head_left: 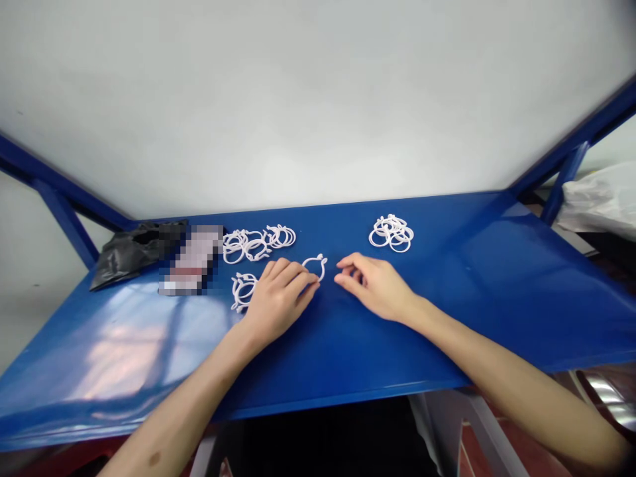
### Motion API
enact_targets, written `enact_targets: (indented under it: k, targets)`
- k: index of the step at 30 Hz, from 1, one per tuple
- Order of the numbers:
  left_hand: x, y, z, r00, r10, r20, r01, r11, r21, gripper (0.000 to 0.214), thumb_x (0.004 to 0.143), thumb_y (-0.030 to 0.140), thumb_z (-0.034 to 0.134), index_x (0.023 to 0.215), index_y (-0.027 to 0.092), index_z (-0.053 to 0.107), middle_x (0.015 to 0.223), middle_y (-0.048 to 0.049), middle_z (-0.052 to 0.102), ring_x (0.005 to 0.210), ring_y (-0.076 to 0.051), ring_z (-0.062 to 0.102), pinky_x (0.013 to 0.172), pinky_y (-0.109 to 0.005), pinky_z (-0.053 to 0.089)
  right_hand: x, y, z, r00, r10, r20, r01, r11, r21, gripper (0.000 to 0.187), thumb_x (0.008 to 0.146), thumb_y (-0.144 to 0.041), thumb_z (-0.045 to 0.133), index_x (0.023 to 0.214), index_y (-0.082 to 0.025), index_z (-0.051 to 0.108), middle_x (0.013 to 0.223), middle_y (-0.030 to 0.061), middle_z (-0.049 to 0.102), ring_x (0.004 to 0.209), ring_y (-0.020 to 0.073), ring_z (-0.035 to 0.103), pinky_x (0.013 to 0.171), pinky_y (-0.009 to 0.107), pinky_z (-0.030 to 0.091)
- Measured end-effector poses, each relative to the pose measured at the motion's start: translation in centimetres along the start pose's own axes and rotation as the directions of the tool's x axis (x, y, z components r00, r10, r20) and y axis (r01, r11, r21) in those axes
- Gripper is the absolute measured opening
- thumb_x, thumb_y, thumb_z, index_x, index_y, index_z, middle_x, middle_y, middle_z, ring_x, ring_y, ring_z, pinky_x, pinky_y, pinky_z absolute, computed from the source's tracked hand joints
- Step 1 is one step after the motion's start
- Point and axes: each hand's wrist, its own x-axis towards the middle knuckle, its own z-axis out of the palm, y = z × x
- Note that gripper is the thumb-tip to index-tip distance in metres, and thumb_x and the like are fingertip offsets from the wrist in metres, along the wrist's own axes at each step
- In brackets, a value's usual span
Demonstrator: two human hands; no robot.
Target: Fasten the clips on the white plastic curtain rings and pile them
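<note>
Left hand point(278, 293) is pinching a white ring point(324, 267) mid-desk point(497, 285); right hand point(375, 285) is hovering just beside, empty, fingers parted. Open room's stretching right and toward the front edge. Ring piles are crowding the left, one point(392, 232) is sitting behind the right hand, and a wall point(318, 119) is blocking the back.

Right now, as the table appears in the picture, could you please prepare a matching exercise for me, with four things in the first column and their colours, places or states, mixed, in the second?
Column one
1. left hand
2. right hand
3. black bag
4. tabletop

Column two
A. blue
B. thumb and fingertips apart, nothing visible between them
C. holding one white ring
D. at the far left, near the wall

Right pairs: 1-C, 2-B, 3-D, 4-A
</note>
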Motion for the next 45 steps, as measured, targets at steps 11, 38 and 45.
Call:
enact_targets:
  k: [11, 38, 45]
  targets:
    - [-0.4, 1.6, 0.5, 0.997, 0.031, -0.074, -0.046, 0.978, -0.203, 0.007, 0.094, 0.018, 0.065, 0.099, 0.021, 0.061, 0.089, -0.0015, 0.068, 0.080, -0.015, 0.059, 0.074, -0.030, 0.047, -0.4, -0.4, 1.4, 0.997, -0.068, -0.044, 0.078, 0.948, 0.307, 0.007, 0.097, -0.027, 0.058, 0.092, -0.022, 0.058, 0.080, -0.0022, 0.067, 0.069, 0.0115, 0.063, 0.067, 0.025, 0.052]
    - [-1.2, 1.2, 1.3, 0.978, -0.117, 0.171, 0.167, 0.933, -0.318, 0.030, 0.105, 0.030, 0.044, 0.084, 0.020, 0.063, 0.069, 0.0012, 0.064, 0.064, -0.014, 0.058, 0.063, -0.025, 0.045, -1.1, 0.2, 1.4, 0.839, -0.541, 0.051, 0.543, 0.830, -0.125, 0.023, 0.105, -0.022, 0.046, 0.099, -0.015, 0.067, 0.090, 0.0075, 0.072, 0.082, 0.0160, 0.066, 0.074, 0.029, 0.056]
    - [-0.6, 0.1, 1.4, 0.965, -0.159, 0.208, 0.204, 0.955, -0.216, 0.028, 0.102, 0.043, 0.051, 0.102, 0.020, 0.067, 0.088, -0.0042, 0.072, 0.081, -0.019, 0.063, 0.074, -0.032, 0.052, 0.5, 0.9, 1.5, 0.849, -0.529, 0.000, 0.494, 0.794, -0.354, 0.019, 0.104, -0.024, 0.048, 0.103, -0.017, 0.066, 0.094, 0.0059, 0.073, 0.085, 0.0174, 0.067, 0.075, 0.030, 0.054]
